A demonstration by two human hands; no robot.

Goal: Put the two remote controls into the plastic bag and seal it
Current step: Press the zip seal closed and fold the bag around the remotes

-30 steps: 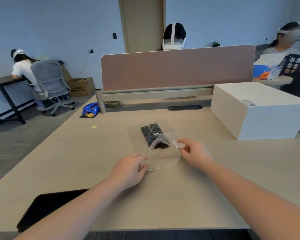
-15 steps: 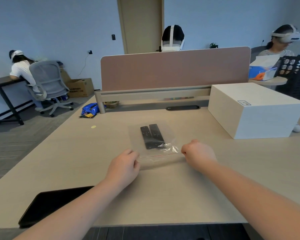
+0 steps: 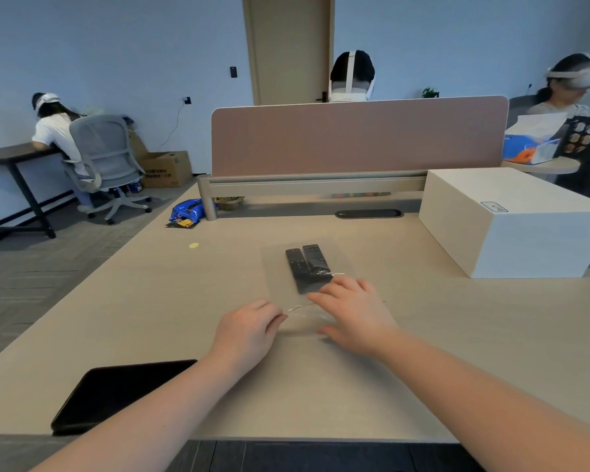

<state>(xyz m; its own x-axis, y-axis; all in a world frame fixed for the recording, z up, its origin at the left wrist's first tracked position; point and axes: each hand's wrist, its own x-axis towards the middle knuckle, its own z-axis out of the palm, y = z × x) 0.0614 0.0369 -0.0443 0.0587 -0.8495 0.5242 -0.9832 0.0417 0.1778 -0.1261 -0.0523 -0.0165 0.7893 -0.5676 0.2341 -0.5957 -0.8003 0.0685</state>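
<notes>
Two black remote controls [image 3: 305, 267] lie side by side inside a clear plastic bag [image 3: 276, 267] flat on the beige desk. The bag's near edge, its mouth [image 3: 300, 308], lies toward me. My left hand [image 3: 249, 330] pinches the left end of that edge between thumb and fingers. My right hand [image 3: 353, 313] rests palm down on the bag's near part, fingers spread, covering the near ends of the remotes and the right side of the mouth.
A big white box [image 3: 511, 223] stands at the right. A black tablet [image 3: 116, 393] lies at the near left desk edge. A brown divider panel [image 3: 358, 134] closes the desk's far side. Other people sit in the background.
The bag's mouth, held up and open a second ago, now lies flat on the desk. My right hand has opened and slid left onto the bag; my left hand still holds the left end.
</notes>
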